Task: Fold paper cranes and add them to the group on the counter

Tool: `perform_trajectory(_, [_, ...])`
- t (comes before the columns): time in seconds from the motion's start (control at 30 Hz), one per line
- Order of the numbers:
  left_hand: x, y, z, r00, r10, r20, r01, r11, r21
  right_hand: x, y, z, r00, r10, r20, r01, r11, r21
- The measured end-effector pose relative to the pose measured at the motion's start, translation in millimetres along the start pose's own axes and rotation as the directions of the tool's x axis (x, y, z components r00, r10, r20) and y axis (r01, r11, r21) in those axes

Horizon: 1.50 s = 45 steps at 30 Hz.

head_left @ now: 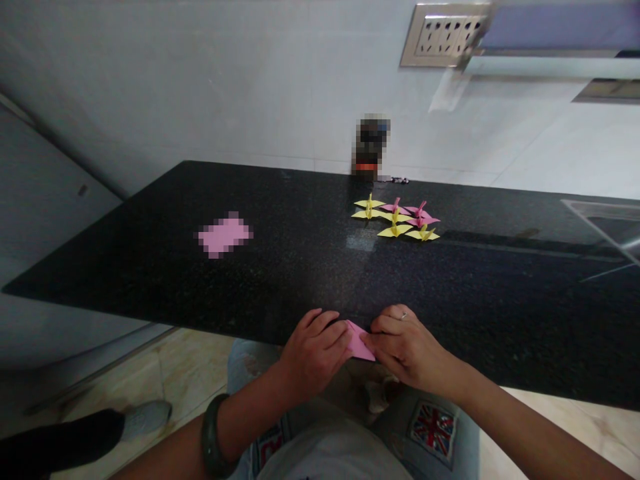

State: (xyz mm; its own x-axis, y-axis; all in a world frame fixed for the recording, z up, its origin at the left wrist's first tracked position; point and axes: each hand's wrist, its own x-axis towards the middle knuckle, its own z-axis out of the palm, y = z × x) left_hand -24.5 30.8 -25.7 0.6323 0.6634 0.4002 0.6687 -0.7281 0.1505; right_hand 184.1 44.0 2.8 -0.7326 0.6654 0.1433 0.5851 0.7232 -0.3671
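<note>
At the far left of the black stone counter (150, 267) lies a pink sheet (225, 234), blurred out, so any writing on it cannot be read. At the counter's near edge the left hand (313, 353), a dark bangle (213, 437) on its wrist, curls its fingers down onto a folded piece of pink paper (360, 341), pinching its left side. The right hand (405, 347), a ring on one finger, pinches the paper's right side, so the piece sits between both hands, just over the counter's edge. Farther back and right of centre, a cluster of folded paper cranes (396, 218), yellow and pink, stands on the counter close together. Behind them, against the wall, is a dark blurred object (370, 147) whose label cannot be made out. On the wall at upper right is a socket panel (443, 35). A flag patch (433, 427) shows on the jeans below.
</note>
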Motion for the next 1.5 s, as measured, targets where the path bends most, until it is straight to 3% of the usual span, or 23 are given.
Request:
perform_trajectory(0.4, [0.1, -1.4, -0.9, 0.996, 0.075, 0.038, -0.076, 0.997, 0.023, -5.4, 1.0, -1.2, 0.999, 0.026, 0.024, -0.026, 1.0, 0.0])
perform_trajectory(0.97, [0.7, -2.7, -0.9, 0.996, 0.087, 0.03, -0.087, 0.996, -0.001, -5.1, 2.1, 0.9, 1.0, 0.013, -0.009, -0.012, 1.0, 0.007])
perform_trajectory(1.17, [-0.5, -2.3, -0.4, 0.993, 0.104, 0.055, -0.105, 0.994, 0.011, -5.7, 1.4, -0.3, 1.0, 0.002, -0.016, -0.002, 1.0, -0.01])
perform_trajectory(1.37, [-2.1, -1.0, 0.0, 0.975, 0.196, 0.105, -0.201, 0.979, 0.035, -5.1, 1.1, 0.5, 1.0, 0.013, 0.008, -0.013, 1.0, -0.024])
perform_trajectory(1.5, [-0.7, -1.0, 1.5, 0.979, 0.172, 0.113, -0.177, 0.983, 0.045, -4.9, 1.1, 0.4, 1.0, 0.003, 0.0, -0.003, 1.0, -0.025])
